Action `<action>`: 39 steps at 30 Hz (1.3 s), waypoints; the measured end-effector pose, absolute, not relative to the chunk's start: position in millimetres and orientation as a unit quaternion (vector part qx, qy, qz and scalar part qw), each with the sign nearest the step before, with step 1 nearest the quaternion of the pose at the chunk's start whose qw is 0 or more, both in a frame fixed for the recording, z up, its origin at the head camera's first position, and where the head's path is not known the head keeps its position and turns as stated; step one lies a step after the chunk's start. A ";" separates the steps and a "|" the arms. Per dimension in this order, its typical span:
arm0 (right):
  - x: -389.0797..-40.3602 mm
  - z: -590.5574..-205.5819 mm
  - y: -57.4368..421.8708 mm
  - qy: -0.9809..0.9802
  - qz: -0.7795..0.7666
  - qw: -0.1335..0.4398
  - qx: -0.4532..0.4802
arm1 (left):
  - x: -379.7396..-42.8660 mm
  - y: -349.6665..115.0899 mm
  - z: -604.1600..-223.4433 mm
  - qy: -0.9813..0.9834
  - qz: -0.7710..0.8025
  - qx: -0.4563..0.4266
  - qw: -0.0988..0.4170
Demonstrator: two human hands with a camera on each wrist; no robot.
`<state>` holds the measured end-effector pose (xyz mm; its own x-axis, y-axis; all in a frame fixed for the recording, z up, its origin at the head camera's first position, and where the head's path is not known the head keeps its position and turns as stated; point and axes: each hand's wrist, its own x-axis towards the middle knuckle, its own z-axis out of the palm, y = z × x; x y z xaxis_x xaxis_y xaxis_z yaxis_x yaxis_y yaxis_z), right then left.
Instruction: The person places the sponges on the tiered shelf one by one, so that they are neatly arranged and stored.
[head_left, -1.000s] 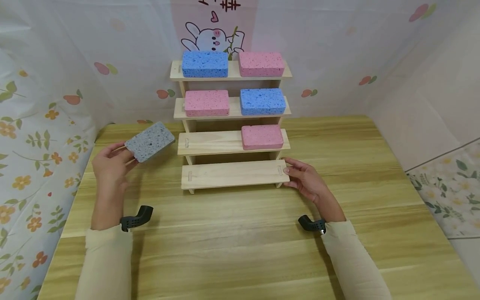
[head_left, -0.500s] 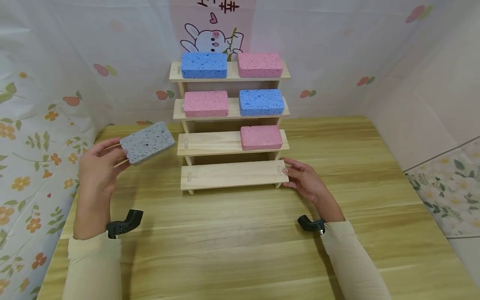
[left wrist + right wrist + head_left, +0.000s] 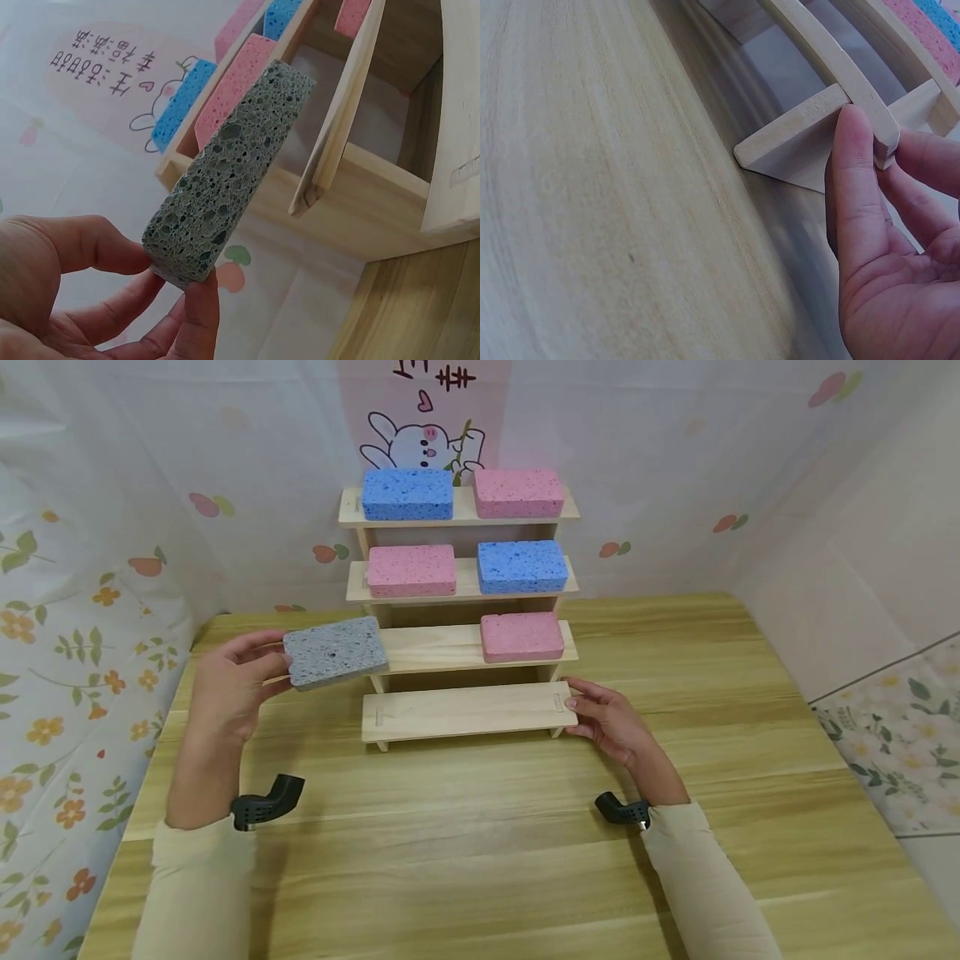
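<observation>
My left hand (image 3: 232,685) pinches a grey sponge (image 3: 335,652) by its left end, thumb on one side and fingers on the other. In the head view the sponge's right end overlaps the left end of the third tier down of a wooden stepped shelf (image 3: 465,710); the left wrist view shows it held in the air beside the shelf. My right hand (image 3: 611,722) grips the right end of the lowest board between thumb and fingers, plain in the right wrist view too. A pink sponge (image 3: 522,637) lies on the right of the third tier.
On the top tier sit a blue sponge (image 3: 407,494) and a pink sponge (image 3: 518,493). The second tier bears a pink sponge (image 3: 412,571) at left and a blue sponge (image 3: 522,567) at right. The shelf stands on a wood-grain table (image 3: 465,843) before a printed cloth backdrop (image 3: 645,460).
My left hand first drew slightly left with the grey sponge, then moved right, bringing it to the shelf's left side and turning it nearer level. My right hand has stayed at the lowest board.
</observation>
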<state>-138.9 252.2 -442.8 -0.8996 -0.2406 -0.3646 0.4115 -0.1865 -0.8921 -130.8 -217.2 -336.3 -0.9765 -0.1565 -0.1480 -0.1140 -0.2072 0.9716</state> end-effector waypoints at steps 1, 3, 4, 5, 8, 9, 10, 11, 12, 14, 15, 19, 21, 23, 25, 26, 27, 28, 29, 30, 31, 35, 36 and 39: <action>-138.9 -442.7 252.3 0.601 -0.767 0.212 0.071 | -131.7 -215.8 -336.1 -0.633 -0.767 0.105 0.011; -138.8 -442.5 252.6 0.600 -0.768 0.211 0.073 | -133.7 -212.7 -335.7 -0.639 -0.763 0.099 0.007; -138.5 -442.4 252.6 0.600 -0.768 0.210 0.075 | -134.8 -211.0 -335.4 -0.642 -0.761 0.097 0.004; -138.3 -442.3 252.6 0.600 -0.769 0.209 0.076 | -135.7 -209.2 -334.9 -0.645 -0.758 0.095 0.002; -137.6 -442.4 252.5 0.600 -0.769 0.207 0.077 | -138.9 -203.6 -333.7 -0.656 -0.749 0.093 -0.004; -137.4 -442.6 251.9 0.600 -0.769 0.205 0.079 | -139.9 -201.7 -333.3 -0.660 -0.745 0.093 -0.005; -137.5 -443.0 251.9 0.600 -0.769 0.206 0.077 | -140.9 -199.5 -333.2 -0.665 -0.741 0.093 -0.007; -137.4 -443.4 251.8 0.600 -0.769 0.206 0.077 | -142.0 -197.3 -333.2 -0.669 -0.737 0.094 -0.008; -137.4 -443.8 251.8 0.600 -0.769 0.207 0.078 | -143.1 -195.0 -333.3 -0.674 -0.733 0.094 -0.010; -136.9 -444.2 251.4 0.600 -0.769 0.207 0.082 | -145.1 -189.9 -333.8 -0.683 -0.725 0.093 -0.013; -136.8 -444.5 251.5 0.598 -0.769 0.208 0.083 | -146.1 -187.3 -334.0 -0.688 -0.719 0.093 -0.014; -136.7 -444.7 252.7 0.598 -0.770 0.208 0.084 | -149.3 -176.4 -333.7 -0.704 -0.704 0.093 -0.020; -137.2 -445.0 253.1 0.599 -0.769 0.208 0.079 | -150.9 -172.2 -332.8 -0.710 -0.697 0.094 -0.024; -137.6 -445.3 252.5 0.598 -0.770 0.208 0.075 | -152.1 -168.7 -331.8 -0.716 -0.691 0.095 -0.028; -137.6 -445.9 251.3 0.595 -0.772 0.209 0.071 | -153.0 -166.0 -331.2 -0.724 -0.683 0.096 -0.032; -137.6 -446.4 250.4 0.594 -0.774 0.209 0.071 | -153.2 -164.5 -330.8 -0.729 -0.677 0.095 -0.033; -137.4 -446.9 249.9 0.591 -0.776 0.209 0.069 | -153.5 -163.0 -330.7 -0.731 -0.675 0.094 -0.033; -137.3 -447.4 249.6 0.589 -0.777 0.209 0.068 | -153.8 -161.3 -330.5 -0.734 -0.672 0.092 -0.034; -137.3 -448.1 249.5 0.588 -0.778 0.209 0.067 | -154.3 -159.6 -330.6 -0.734 -0.672 0.090 -0.033; -137.1 -448.6 249.6 0.587 -0.779 0.209 0.065 | -154.6 -157.9 -330.5 -0.735 -0.671 0.089 -0.032; -137.1 -449.1 250.0 0.586 -0.780 0.209 0.065 | -155.4 -156.2 -330.6 -0.734 -0.672 0.087 -0.032; -136.8 -448.9 251.1 0.587 -0.780 0.207 0.062 | -159.1 -149.8 -330.3 -0.735 -0.671 0.087 -0.033; -136.7 -448.6 251.4 0.587 -0.780 0.206 0.061 | -160.1 -148.4 -330.1 -0.738 -0.667 0.090 -0.034; -136.9 -448.4 252.2 0.587 -0.782 0.204 0.054 | -163.2 -145.0 -329.7 -0.748 -0.655 0.098 -0.040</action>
